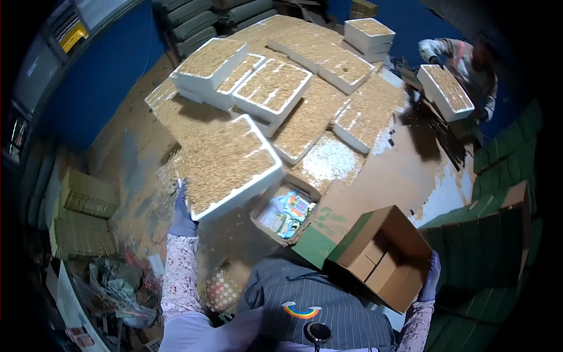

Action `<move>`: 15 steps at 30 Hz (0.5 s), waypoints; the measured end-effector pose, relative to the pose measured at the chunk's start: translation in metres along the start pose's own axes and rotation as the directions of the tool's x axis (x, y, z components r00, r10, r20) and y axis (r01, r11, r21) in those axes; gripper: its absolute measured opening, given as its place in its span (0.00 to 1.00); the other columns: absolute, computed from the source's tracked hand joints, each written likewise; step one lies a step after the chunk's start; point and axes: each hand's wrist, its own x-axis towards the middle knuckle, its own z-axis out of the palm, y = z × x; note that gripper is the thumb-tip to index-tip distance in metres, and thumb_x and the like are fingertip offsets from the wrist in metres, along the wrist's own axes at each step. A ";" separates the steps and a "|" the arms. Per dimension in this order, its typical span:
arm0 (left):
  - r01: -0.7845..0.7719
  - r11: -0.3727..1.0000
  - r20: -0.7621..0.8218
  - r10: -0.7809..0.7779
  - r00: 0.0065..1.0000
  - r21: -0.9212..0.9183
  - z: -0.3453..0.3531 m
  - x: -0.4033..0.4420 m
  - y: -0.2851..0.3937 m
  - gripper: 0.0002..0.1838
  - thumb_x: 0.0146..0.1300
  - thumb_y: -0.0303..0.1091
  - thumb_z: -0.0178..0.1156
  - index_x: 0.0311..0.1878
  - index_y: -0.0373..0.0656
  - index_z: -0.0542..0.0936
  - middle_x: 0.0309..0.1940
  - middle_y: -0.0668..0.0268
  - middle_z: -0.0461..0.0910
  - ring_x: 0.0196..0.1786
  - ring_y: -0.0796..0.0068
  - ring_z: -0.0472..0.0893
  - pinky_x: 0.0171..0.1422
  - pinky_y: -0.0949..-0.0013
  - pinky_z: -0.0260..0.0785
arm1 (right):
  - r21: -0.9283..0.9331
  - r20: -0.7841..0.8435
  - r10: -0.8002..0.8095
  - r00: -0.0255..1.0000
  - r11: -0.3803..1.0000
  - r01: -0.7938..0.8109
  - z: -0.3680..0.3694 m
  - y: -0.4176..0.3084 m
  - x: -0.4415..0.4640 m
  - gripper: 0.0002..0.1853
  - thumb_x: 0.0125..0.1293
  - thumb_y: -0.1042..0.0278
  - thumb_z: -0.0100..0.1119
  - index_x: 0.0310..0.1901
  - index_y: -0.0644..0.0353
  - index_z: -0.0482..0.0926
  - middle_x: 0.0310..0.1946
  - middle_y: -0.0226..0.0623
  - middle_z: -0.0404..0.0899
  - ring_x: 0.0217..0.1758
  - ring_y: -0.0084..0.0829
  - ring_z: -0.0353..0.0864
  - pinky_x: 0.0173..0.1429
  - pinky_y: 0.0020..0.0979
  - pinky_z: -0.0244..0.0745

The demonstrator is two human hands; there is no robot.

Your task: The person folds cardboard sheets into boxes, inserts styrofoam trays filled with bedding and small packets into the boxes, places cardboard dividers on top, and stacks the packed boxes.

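Observation:
My left hand, in a purple glove, grips the near left edge of a white foam tray heaped with small tan pieces, too fine to name. The tray is slightly blurred and stands above the work surface in front of me. My right hand, also gloved, holds the right side of an open cardboard carton. That carton is tilted, with its opening facing up and right and cardboard dividers inside. The fingertips of my right hand are partly hidden. Between them is a small cardboard box with colourful packets.
More filled white trays are stacked across the table. At the far right a co-worker holds a filled foam box. Green cartons stand on the right, bundled cardboard and plastic bags on the left. A net bag lies below.

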 end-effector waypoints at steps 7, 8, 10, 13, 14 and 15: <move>0.120 0.914 0.539 -0.330 0.775 0.387 0.231 -0.039 -0.119 0.25 0.72 0.39 0.55 0.69 0.44 0.68 0.60 0.59 0.74 0.60 0.66 0.74 0.64 0.65 0.68 | -0.117 -0.060 -0.058 0.997 0.992 0.051 0.023 -0.035 0.008 0.16 0.74 0.64 0.46 0.50 0.68 0.80 0.51 0.41 0.81 0.54 0.31 0.78 0.61 0.31 0.72; 0.340 0.882 0.523 -0.468 0.712 0.327 0.274 -0.073 -0.126 0.24 0.73 0.41 0.54 0.68 0.43 0.68 0.54 0.62 0.77 0.54 0.70 0.78 0.58 0.69 0.73 | -0.108 -0.051 -0.056 0.997 0.993 0.050 0.017 -0.020 0.017 0.16 0.74 0.65 0.47 0.51 0.68 0.80 0.50 0.41 0.81 0.53 0.30 0.79 0.59 0.30 0.73; 0.536 0.787 0.556 -0.604 0.571 0.305 0.316 -0.102 -0.177 0.25 0.72 0.43 0.55 0.67 0.42 0.68 0.53 0.60 0.78 0.52 0.70 0.81 0.52 0.69 0.78 | -0.084 -0.035 -0.031 0.999 0.996 0.028 0.008 -0.010 0.031 0.16 0.73 0.65 0.48 0.52 0.68 0.80 0.49 0.39 0.82 0.51 0.28 0.80 0.57 0.29 0.74; -0.286 0.810 0.825 -0.370 0.426 0.511 0.320 -0.126 -0.230 0.31 0.71 0.46 0.55 0.71 0.41 0.63 0.64 0.54 0.68 0.68 0.65 0.68 0.69 0.63 0.64 | 0.141 0.064 0.141 0.988 0.979 -0.149 0.001 -0.041 0.035 0.16 0.73 0.65 0.49 0.53 0.67 0.80 0.48 0.38 0.82 0.50 0.27 0.80 0.56 0.28 0.75; -0.351 0.768 0.832 -0.408 0.377 0.536 0.324 -0.135 -0.234 0.32 0.72 0.46 0.54 0.73 0.40 0.60 0.68 0.51 0.63 0.72 0.63 0.63 0.73 0.63 0.59 | 0.235 0.122 0.206 0.971 0.945 -0.230 -0.002 -0.054 0.033 0.16 0.73 0.65 0.49 0.53 0.67 0.80 0.48 0.38 0.83 0.49 0.26 0.80 0.56 0.28 0.75; -0.089 0.787 0.741 -0.528 0.415 0.611 0.327 -0.141 -0.232 0.37 0.71 0.49 0.54 0.75 0.40 0.55 0.71 0.48 0.58 0.73 0.60 0.61 0.75 0.62 0.56 | 0.310 0.175 0.258 0.950 0.901 -0.302 -0.001 -0.059 0.029 0.16 0.73 0.65 0.49 0.53 0.67 0.80 0.48 0.37 0.83 0.49 0.26 0.80 0.55 0.27 0.75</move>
